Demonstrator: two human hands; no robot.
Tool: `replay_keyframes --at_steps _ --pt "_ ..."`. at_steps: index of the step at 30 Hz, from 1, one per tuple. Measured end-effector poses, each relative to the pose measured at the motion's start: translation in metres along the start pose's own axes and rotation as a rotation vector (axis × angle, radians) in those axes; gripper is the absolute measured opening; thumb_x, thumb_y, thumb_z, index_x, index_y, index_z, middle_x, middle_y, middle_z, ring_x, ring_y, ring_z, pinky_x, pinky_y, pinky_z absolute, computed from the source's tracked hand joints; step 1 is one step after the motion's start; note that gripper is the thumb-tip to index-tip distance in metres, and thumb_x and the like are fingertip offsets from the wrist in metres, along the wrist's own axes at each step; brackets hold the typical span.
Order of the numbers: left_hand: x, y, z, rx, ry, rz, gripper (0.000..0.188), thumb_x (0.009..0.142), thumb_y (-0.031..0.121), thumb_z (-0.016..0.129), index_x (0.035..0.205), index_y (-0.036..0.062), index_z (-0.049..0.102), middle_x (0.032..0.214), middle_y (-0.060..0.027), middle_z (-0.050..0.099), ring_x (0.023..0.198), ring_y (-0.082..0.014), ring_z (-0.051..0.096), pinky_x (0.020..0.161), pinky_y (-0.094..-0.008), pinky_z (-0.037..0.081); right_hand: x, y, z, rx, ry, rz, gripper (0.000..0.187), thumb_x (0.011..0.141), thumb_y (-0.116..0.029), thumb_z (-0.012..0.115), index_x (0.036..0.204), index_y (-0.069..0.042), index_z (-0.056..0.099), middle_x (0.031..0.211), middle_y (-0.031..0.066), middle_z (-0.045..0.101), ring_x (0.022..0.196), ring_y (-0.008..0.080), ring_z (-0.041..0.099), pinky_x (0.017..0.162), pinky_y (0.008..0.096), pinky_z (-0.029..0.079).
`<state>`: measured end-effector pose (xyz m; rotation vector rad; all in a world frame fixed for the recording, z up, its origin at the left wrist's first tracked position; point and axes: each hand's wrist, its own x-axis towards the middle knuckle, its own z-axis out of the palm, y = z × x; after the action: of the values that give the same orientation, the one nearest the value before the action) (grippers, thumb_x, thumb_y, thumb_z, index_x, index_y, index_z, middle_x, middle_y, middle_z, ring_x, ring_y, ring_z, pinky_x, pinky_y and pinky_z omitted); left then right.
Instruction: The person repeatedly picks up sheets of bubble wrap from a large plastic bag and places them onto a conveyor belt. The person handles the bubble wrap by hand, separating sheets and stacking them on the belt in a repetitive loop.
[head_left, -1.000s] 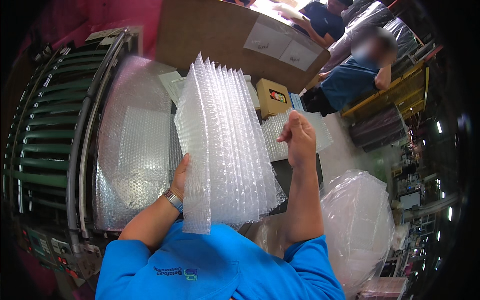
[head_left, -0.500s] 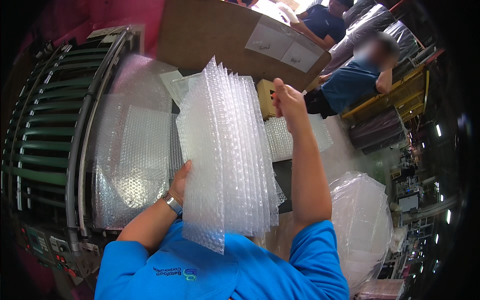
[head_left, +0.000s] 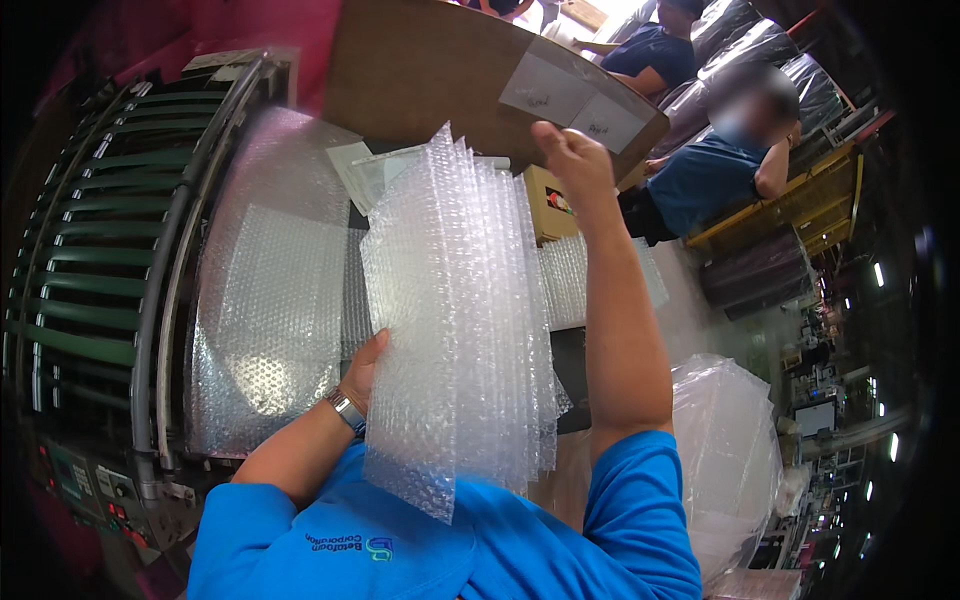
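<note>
A thick, fanned stack of clear bubble-wrap sheets [head_left: 450, 320] stands on edge in front of my chest. My left hand [head_left: 366, 368] grips its left side, thumb on the outer sheet and the other fingers hidden behind it. Raised beyond the stack's far right corner is my right hand [head_left: 578, 165], apart from the sheets. Its fingers are curled in, and nothing shows in them.
Flat bubble wrap [head_left: 270, 300] lies at the left, beside a machine with green rollers [head_left: 100, 255]. A small yellow-brown box [head_left: 543, 205] and more bubble wrap [head_left: 565, 285] sit right of the stack. Beyond a brown panel [head_left: 430, 70] are other people [head_left: 715, 175].
My right hand has moved up and away from me, its fingers now curled more leftward. The stack has shifted slightly right, still in my left hand.
</note>
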<state>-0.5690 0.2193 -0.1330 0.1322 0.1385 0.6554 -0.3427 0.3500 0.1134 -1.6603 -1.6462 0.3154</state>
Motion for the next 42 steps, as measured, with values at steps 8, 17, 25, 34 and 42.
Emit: replay_keyframes --at_steps 8,17,25,34,42 --pt "-0.001 -0.006 0.009 0.101 0.033 -0.065 0.077 0.071 0.053 0.059 0.126 0.0032 0.040 0.117 -0.0193 0.051 0.105 -0.0329 0.051 0.089 -0.0449 0.042 0.005 0.000 0.036 -0.407 0.225 -0.340 0.042 0.085 -0.041 0.053 0.072 -0.001 0.054 0.065 0.0022 0.054 0.065 0.0140 0.052 0.061 0.0317 0.043" --pt "-0.002 -0.003 0.008 0.076 -0.026 -0.089 0.077 0.072 0.053 0.058 0.127 0.0035 0.039 0.118 -0.0189 0.050 0.104 -0.0331 0.052 0.088 -0.0459 0.043 -0.011 -0.017 0.027 -0.188 -0.185 -0.116 0.042 0.086 -0.036 0.051 0.070 0.002 0.052 0.064 0.0120 0.053 0.062 0.0202 0.051 0.061 0.0358 0.042" --pt "-0.006 -0.005 0.010 0.089 0.013 -0.070 0.080 0.071 0.055 0.059 0.127 0.0020 0.038 0.120 -0.0204 0.049 0.107 -0.0333 0.050 0.089 -0.0456 0.042 -0.002 -0.005 0.001 0.368 0.073 0.136 0.029 0.084 -0.034 0.058 0.075 -0.006 0.055 0.064 -0.0012 0.047 0.058 0.0075 0.045 0.051 0.0227 0.040" --pt "0.004 0.001 -0.002 0.212 -0.074 -0.008 0.076 0.072 0.053 0.060 0.124 0.0014 0.042 0.118 -0.0191 0.051 0.106 -0.0304 0.052 0.088 -0.0437 0.044 -0.024 0.009 0.011 0.643 0.150 0.044 0.029 0.086 -0.032 0.055 0.072 -0.008 0.050 0.057 0.0007 0.048 0.055 0.0107 0.050 0.055 0.0249 0.041" --pt "-0.003 0.011 0.018 -0.042 -0.003 0.099 0.077 0.076 0.059 0.050 0.129 0.0036 0.037 0.124 -0.0186 0.046 0.111 -0.0324 0.047 0.094 -0.0460 0.039 -0.070 -0.002 -0.001 0.742 -0.038 0.184 0.021 0.087 -0.027 0.053 0.074 -0.011 0.052 0.070 -0.0003 0.053 0.064 0.0105 0.053 0.065 0.0271 0.044"
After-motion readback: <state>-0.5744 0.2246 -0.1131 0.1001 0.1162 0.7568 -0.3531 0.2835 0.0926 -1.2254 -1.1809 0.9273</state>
